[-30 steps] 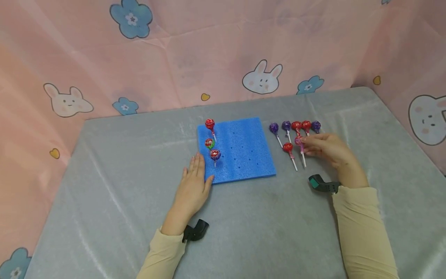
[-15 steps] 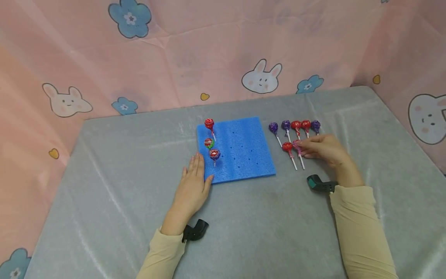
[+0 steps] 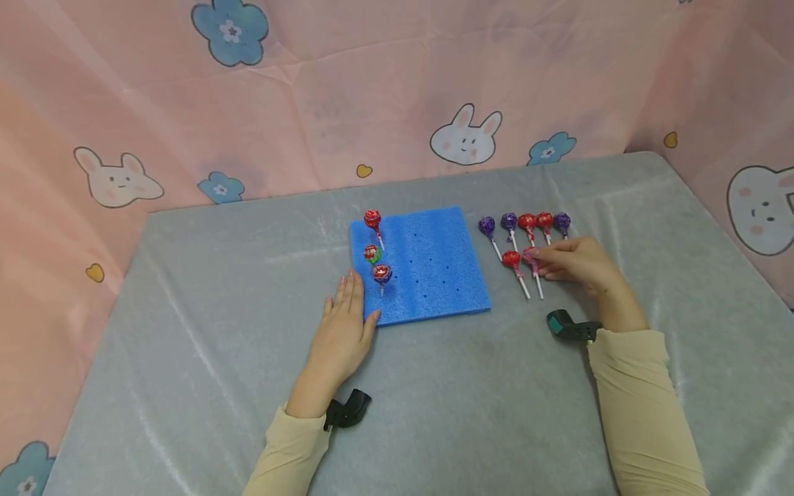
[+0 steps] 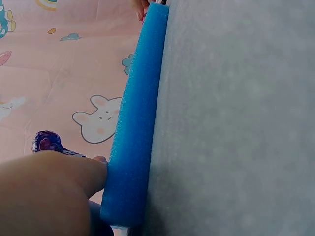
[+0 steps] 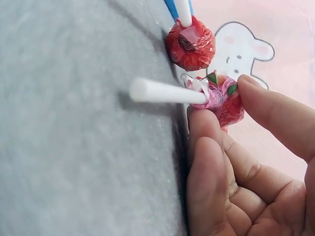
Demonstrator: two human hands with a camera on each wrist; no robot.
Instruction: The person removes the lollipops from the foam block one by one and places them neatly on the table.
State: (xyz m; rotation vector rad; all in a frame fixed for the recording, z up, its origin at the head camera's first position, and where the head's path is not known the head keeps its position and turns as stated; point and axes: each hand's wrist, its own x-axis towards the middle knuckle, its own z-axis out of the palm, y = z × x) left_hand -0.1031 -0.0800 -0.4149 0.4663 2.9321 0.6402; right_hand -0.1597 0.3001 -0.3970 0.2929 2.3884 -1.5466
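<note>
My right hand (image 3: 577,265) pinches a pink lollipop (image 3: 531,255) by its wrapped head, low at the table. In the right wrist view, thumb and fingers hold the pink wrapper (image 5: 229,101), its white stick pointing out. Just left of it lies a red lollipop (image 3: 511,259). My left hand (image 3: 338,344) rests with straight fingers along the left edge of a blue foam board (image 3: 434,269). Three lollipops stand in the board's left side: a red one (image 3: 372,219), a red-and-green one (image 3: 371,254) and a purple-and-red one (image 3: 382,274).
Behind the right hand lies a row of lollipops, among them a purple one (image 3: 486,225) and a red one (image 3: 544,220). Small holes dot the foam board. Pink printed cloth (image 3: 335,103) hangs behind the grey-covered table (image 3: 446,399).
The right hand has shifted slightly left with the pink lollipop, which now lies closer beside the red one, roughly level with it. The left hand stays in place.
</note>
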